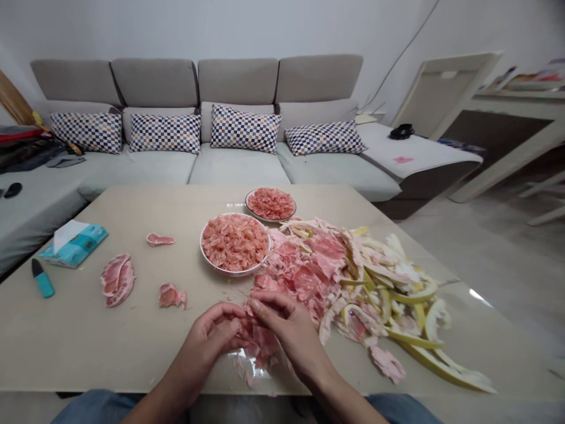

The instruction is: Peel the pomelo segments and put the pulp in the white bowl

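Observation:
My left hand (216,334) is closed around a small pink piece of pomelo flesh (248,312), mostly hidden by the fingers. My right hand (289,330) meets it fingertip to fingertip, thumb and fingers pinched at the same piece. Below and between both hands lie pink pomelo membranes (261,346) on the table. Just beyond them stands a white bowl (236,272) heaped with peeled pomelo flesh (233,241). A big pile of pink membrane skins (304,265) spreads to the right, beside my right hand.
Yellow-green pomelo rind strips (424,341) cover the table's right side. Behind the bowl is a dark-rimmed plate (265,219) of flesh. Left are pomelo segments (118,280), a smaller chunk (171,295), a tissue pack (82,247) and a teal-handled knife (43,278). A sofa (238,165) stands behind.

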`<state>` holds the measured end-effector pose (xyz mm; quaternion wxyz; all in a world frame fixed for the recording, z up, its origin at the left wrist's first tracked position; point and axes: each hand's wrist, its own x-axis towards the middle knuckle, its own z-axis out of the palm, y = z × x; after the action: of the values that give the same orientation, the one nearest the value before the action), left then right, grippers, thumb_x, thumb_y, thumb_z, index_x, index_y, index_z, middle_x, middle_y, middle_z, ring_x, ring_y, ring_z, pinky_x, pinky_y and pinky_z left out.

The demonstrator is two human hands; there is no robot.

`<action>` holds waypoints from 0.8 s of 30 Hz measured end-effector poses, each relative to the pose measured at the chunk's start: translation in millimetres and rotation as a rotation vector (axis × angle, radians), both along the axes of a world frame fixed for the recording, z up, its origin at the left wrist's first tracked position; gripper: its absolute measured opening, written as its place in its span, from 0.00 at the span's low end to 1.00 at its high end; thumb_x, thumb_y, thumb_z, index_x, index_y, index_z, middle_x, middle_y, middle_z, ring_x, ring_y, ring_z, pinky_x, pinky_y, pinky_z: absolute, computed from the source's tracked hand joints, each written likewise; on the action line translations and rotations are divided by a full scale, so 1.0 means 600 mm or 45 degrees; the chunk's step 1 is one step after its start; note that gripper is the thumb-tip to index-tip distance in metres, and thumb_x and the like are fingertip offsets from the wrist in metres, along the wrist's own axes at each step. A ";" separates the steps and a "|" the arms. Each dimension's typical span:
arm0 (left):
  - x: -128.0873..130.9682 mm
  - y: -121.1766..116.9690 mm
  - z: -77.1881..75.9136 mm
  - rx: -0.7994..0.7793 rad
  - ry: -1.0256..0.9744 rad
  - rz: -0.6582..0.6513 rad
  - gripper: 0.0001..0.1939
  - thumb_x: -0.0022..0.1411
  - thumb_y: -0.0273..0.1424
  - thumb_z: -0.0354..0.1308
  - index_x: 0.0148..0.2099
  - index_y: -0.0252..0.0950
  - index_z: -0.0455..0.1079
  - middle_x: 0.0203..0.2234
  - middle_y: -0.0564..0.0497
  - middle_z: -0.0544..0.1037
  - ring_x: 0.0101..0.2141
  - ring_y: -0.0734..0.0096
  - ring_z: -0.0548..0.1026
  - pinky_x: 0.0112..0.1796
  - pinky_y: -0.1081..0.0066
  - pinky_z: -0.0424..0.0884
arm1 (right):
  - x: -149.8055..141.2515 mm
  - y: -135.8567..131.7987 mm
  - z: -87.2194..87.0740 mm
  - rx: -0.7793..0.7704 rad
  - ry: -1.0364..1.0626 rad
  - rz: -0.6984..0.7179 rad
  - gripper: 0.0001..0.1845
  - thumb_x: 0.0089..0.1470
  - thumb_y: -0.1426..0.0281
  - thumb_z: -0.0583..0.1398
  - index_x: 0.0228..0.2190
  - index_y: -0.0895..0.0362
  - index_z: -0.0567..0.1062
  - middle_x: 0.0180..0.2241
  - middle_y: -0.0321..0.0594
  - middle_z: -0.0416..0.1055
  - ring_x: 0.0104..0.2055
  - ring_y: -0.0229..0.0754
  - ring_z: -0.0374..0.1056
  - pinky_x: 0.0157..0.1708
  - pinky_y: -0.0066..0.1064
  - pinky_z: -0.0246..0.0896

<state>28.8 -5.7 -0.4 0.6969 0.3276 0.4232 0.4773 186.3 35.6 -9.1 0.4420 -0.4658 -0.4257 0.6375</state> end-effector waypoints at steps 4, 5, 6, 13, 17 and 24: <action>-0.001 0.002 -0.005 -0.049 -0.123 0.033 0.10 0.60 0.35 0.59 0.38 0.33 0.73 0.28 0.50 0.73 0.29 0.74 0.70 0.32 0.73 0.69 | -0.001 -0.002 0.002 -0.015 0.043 0.059 0.17 0.43 0.59 0.68 0.34 0.57 0.78 0.30 0.39 0.77 0.31 0.40 0.73 0.34 0.31 0.69; -0.002 0.002 -0.007 -0.054 -0.135 0.043 0.10 0.60 0.36 0.58 0.37 0.33 0.72 0.27 0.51 0.72 0.28 0.75 0.69 0.31 0.75 0.68 | -0.001 -0.003 0.004 -0.030 0.065 0.091 0.17 0.43 0.59 0.68 0.34 0.57 0.78 0.29 0.39 0.77 0.30 0.40 0.73 0.34 0.31 0.69; -0.002 0.003 -0.009 -0.062 -0.135 0.055 0.10 0.60 0.35 0.58 0.38 0.33 0.72 0.27 0.51 0.72 0.27 0.76 0.68 0.30 0.75 0.67 | -0.001 -0.004 0.007 -0.046 0.078 0.132 0.17 0.43 0.59 0.68 0.34 0.57 0.78 0.29 0.38 0.77 0.30 0.40 0.73 0.33 0.31 0.69; 0.001 0.001 -0.010 -0.089 -0.117 0.034 0.13 0.55 0.32 0.65 0.42 0.34 0.73 0.27 0.51 0.75 0.28 0.76 0.70 0.31 0.77 0.66 | 0.001 -0.004 0.020 0.013 -0.034 0.325 0.14 0.47 0.60 0.67 0.33 0.56 0.80 0.29 0.37 0.77 0.31 0.37 0.72 0.33 0.27 0.67; 0.002 0.002 -0.014 -0.113 -0.239 -0.005 0.12 0.58 0.31 0.63 0.44 0.32 0.73 0.30 0.48 0.76 0.30 0.75 0.72 0.34 0.76 0.67 | -0.002 -0.006 0.014 -0.023 0.006 0.350 0.16 0.47 0.59 0.66 0.36 0.56 0.78 0.29 0.36 0.76 0.30 0.37 0.71 0.32 0.27 0.67; -0.001 0.002 -0.012 -0.166 -0.311 0.095 0.13 0.57 0.28 0.63 0.46 0.34 0.73 0.36 0.48 0.76 0.34 0.75 0.74 0.39 0.75 0.69 | -0.003 -0.015 0.019 0.566 -0.432 0.188 0.11 0.52 0.65 0.63 0.39 0.55 0.76 0.33 0.39 0.74 0.34 0.41 0.70 0.34 0.30 0.67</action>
<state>27.9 -4.2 -7.5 0.7449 0.2051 0.3771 0.5107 184.5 26.5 2.4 0.4082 -0.4250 -0.6557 0.4721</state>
